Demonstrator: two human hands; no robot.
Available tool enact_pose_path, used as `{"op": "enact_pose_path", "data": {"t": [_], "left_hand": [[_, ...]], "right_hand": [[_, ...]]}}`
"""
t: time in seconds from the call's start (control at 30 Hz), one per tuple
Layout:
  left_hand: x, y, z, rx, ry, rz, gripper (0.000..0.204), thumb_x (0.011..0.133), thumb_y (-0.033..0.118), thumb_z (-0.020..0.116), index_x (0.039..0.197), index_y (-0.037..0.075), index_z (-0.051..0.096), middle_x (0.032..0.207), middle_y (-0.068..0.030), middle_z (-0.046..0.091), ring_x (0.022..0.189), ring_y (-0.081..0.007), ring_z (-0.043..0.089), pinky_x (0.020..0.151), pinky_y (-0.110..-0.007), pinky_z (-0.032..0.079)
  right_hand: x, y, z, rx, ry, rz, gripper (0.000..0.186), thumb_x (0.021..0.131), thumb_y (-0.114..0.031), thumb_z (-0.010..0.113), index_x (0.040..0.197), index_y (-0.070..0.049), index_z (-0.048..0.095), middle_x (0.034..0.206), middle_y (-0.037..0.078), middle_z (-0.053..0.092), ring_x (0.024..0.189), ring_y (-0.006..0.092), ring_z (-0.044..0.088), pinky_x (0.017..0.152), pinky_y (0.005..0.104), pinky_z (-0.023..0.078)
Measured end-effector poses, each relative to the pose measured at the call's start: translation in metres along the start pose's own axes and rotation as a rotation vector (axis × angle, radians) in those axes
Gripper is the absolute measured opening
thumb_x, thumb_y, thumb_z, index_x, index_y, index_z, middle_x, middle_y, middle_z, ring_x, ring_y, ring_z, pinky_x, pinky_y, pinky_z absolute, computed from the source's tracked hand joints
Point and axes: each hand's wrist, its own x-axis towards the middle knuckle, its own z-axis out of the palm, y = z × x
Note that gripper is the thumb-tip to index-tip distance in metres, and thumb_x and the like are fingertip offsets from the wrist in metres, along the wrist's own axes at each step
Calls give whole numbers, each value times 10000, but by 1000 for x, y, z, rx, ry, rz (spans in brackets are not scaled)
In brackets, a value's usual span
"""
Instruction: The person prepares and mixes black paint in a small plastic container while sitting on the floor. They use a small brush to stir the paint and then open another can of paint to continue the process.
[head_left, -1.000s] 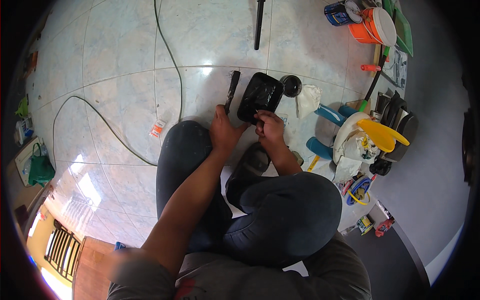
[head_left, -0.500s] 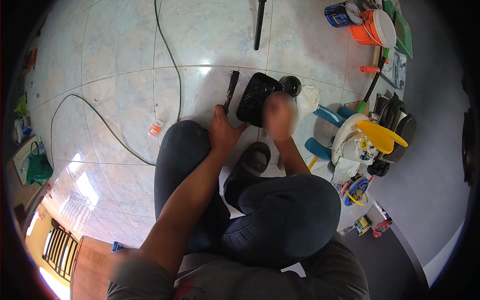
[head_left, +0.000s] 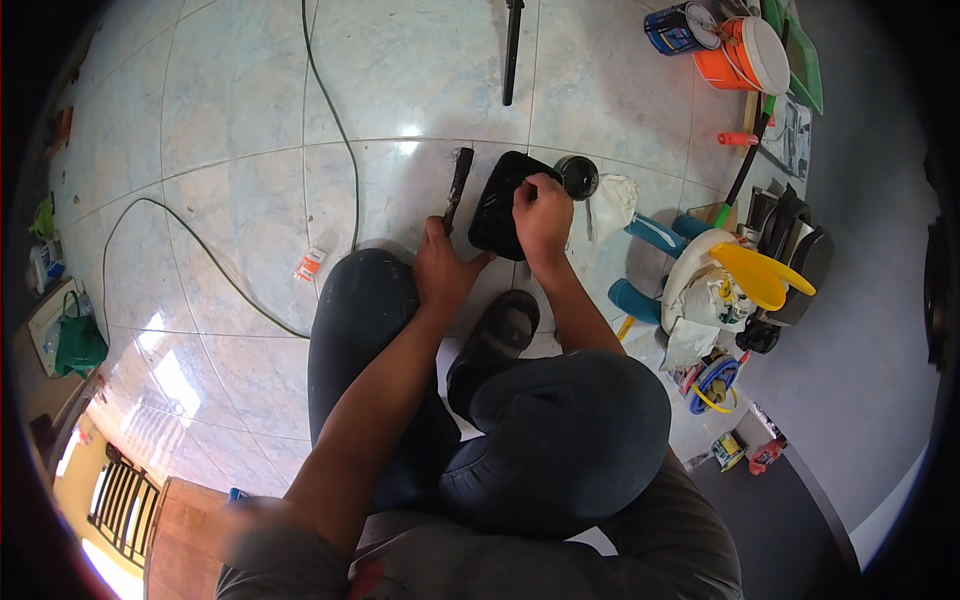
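My left hand (head_left: 445, 265) is wrapped round the lower end of a black, paint-smeared stick-like tool (head_left: 460, 185), its thumb stretched toward the black tray (head_left: 493, 215). My right hand (head_left: 540, 220) is closed over the right part of that tray; whatever is between its fingertips is hidden. The tray looks wet with dark paint inside. A round dark pot (head_left: 580, 180) stands just beyond the tray's right side, next to a crumpled white bag (head_left: 612, 205). My crossed legs and a dark sandal (head_left: 505, 325) are just below my hands.
Blue cylindrical items (head_left: 635, 298), yellow plastic pieces (head_left: 750, 275) and assorted tools lie at the right along a grey wall (head_left: 850, 280). An orange bucket (head_left: 720, 70) and blue can (head_left: 670, 30) sit behind them. A green cable (head_left: 235, 260) crosses the tiles at left. A black bar (head_left: 511, 60) lies ahead.
My right hand has moved forward over the tray, from its near right corner toward the upper right. My left hand keeps its hold on the black tool.
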Motion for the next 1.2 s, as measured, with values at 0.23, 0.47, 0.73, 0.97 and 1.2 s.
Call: {"op": "enact_pose_path", "data": {"t": [0.23, 0.47, 0.73, 0.97, 1.2], "left_hand": [[0, 4, -3, -8, -33, -20, 822, 657, 275, 1031, 1175, 45, 437, 1089, -234, 634, 1012, -504, 645, 814, -555, 541], [0, 6, -2, -4, -40, -24, 816, 660, 267, 1025, 1182, 46, 439, 1105, -230, 639, 1033, -498, 646, 844, -553, 545], [1, 7, -6, -8, -42, -8, 813, 656, 241, 1017, 1200, 49, 445, 1137, -229, 642, 1065, -486, 644, 870, -540, 549], [4, -2, 1, -45, -33, 131, 782, 685, 168, 987, 1255, 5, 477, 1167, -247, 644, 1139, -484, 624, 958, -543, 520], [7, -11, 9, -114, -16, 262, 775, 760, 189, 970, 1315, -36, 477, 1175, -246, 634, 1074, -467, 633, 861, -514, 558]], "right_hand": [[-3, 3, -11, -342, -70, -43, 136, 953, -172, 732, 898, -68, 664, 863, 126, 691, 709, 366, 737, 629, 485, 603], [-1, 11, -4, -257, -13, 12, 99, 953, -157, 730, 963, -59, 723, 885, 144, 726, 765, 381, 746, 685, 491, 604], [3, 3, 6, 86, 49, 117, 108, 918, -61, 734, 996, 0, 778, 879, 210, 755, 796, 398, 741, 716, 463, 573], [1, -8, 9, 189, 9, 228, 113, 908, -35, 745, 1009, 2, 779, 882, 206, 759, 781, 397, 738, 713, 461, 572], [-4, -4, 10, -91, 108, -48, 119, 946, -121, 734, 1028, -40, 761, 914, 166, 739, 742, 393, 738, 670, 470, 600]]}}
